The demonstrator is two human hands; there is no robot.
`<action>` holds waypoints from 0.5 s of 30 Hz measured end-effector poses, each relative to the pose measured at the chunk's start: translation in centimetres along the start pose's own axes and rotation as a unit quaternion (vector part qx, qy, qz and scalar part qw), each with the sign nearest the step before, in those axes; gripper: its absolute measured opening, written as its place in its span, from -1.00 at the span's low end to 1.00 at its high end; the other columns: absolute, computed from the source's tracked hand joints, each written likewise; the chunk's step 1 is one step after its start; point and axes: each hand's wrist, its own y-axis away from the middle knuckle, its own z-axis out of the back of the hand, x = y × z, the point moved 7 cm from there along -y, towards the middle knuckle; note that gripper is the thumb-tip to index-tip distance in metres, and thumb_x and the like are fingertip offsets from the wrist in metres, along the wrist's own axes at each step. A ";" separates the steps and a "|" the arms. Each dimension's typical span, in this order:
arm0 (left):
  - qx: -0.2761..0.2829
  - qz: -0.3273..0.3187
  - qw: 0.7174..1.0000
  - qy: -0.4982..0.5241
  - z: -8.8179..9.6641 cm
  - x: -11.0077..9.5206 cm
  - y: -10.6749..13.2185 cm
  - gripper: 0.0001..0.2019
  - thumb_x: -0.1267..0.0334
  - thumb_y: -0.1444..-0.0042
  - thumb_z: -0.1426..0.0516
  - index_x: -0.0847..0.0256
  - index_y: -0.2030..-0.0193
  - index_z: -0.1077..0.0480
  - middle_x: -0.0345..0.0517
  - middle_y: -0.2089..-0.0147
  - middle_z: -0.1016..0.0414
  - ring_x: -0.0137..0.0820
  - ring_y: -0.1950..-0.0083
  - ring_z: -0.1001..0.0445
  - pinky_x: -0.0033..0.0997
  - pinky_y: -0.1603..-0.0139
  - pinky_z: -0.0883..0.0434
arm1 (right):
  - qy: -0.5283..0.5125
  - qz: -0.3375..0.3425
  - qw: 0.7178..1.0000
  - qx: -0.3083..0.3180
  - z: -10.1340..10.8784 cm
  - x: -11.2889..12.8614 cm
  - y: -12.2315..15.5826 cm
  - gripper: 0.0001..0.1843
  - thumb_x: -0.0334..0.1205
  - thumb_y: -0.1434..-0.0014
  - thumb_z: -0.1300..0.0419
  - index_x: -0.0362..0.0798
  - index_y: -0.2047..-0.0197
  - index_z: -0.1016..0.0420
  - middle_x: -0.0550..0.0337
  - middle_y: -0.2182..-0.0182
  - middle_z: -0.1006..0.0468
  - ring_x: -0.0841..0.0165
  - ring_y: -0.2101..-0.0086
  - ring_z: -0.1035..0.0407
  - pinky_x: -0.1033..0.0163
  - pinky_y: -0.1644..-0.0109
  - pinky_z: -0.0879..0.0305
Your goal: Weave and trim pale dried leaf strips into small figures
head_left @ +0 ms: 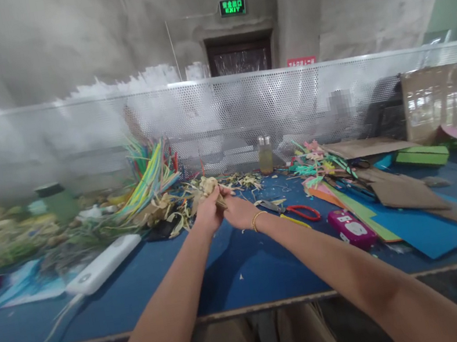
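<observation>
My left hand (pixel 209 212) and my right hand (pixel 238 210) meet above the middle of the table, fingers closed together. Between them they grip a pale, straw-coloured dried-husk bundle (pixel 208 185). Its crumpled, rounded head sticks up past the fingertips, and a short brownish part shows below. My hands hide the rest of it. Loose husk scraps (pixel 248 180) lie on the blue tabletop behind. Just right of my right wrist rest red-handled scissors (pixel 304 212), touched by neither hand.
A white power strip (pixel 103 265) with a cord lies left, near a green-lidded jar (pixel 57 202) and colourful strips (pixel 151 173). To the right are a purple case (pixel 351 229), blue paper (pixel 433 226) and brown cardboard (pixel 408 186). A glass bottle (pixel 266 154) stands before the perforated screen (pixel 219 119).
</observation>
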 end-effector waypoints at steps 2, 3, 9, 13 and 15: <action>-0.004 0.008 0.998 0.065 0.0 -0.3 -0.1 -0.79 0.19 -0.06 -0.16 0.23 0.49 -0.29 -0.23 0.56 -0.36 -0.48 0.48 -0.39 -0.43 0.30 -0.40 | 0.011 -0.005 0.999 0.033 0.0 -0.3 0.7 -0.71 -0.29 -0.09 0.06 -0.13 0.13 -0.32 -0.07 0.18 -0.48 0.21 0.21 -0.38 0.20 0.20 -0.24; -0.006 0.009 0.994 0.106 0.1 -0.6 -0.1 -0.78 0.21 -0.11 -0.12 0.22 0.51 -0.25 -0.27 0.60 -0.30 -0.53 0.54 -0.34 -0.46 0.34 -0.40 | 0.010 -0.010 0.999 0.050 -0.1 -0.6 1.0 -0.74 -0.27 -0.09 0.05 -0.12 0.18 -0.34 -0.04 0.22 -0.49 0.23 0.25 -0.38 0.23 0.24 -0.23; -0.044 0.067 0.974 0.210 0.6 -1.2 -0.2 -0.69 0.35 -0.23 0.04 0.21 0.55 -0.04 -0.40 0.71 0.05 -0.65 0.75 0.00 -0.63 0.60 -0.25 | -0.151 -0.072 0.982 0.093 -0.3 -1.9 3.4 -0.83 -0.18 -0.08 0.00 -0.07 0.45 -0.30 0.21 0.58 -0.36 0.43 0.57 -0.22 0.34 0.51 -0.05; -0.071 0.090 0.974 0.193 0.9 -0.8 -1.5 -0.67 0.36 -0.21 0.03 0.18 0.56 0.02 -0.40 0.71 0.14 -0.62 0.76 0.07 -0.63 0.71 -0.12 | -0.294 -0.167 0.933 0.124 -0.7 -2.7 4.8 -0.85 -0.16 -0.07 -0.02 -0.04 0.44 -0.25 0.33 0.67 -0.23 0.53 0.70 -0.01 0.38 0.63 0.11; -0.076 0.094 0.977 0.178 1.3 -1.0 -2.5 -0.68 0.39 -0.20 0.04 0.18 0.56 0.02 -0.39 0.71 0.16 -0.61 0.76 0.10 -0.62 0.73 -0.08 | -0.344 -0.188 0.907 0.154 -0.8 -3.0 5.4 -0.90 -0.20 -0.05 -0.02 -0.03 0.43 -0.22 0.38 0.70 -0.15 0.56 0.74 0.07 0.41 0.67 0.20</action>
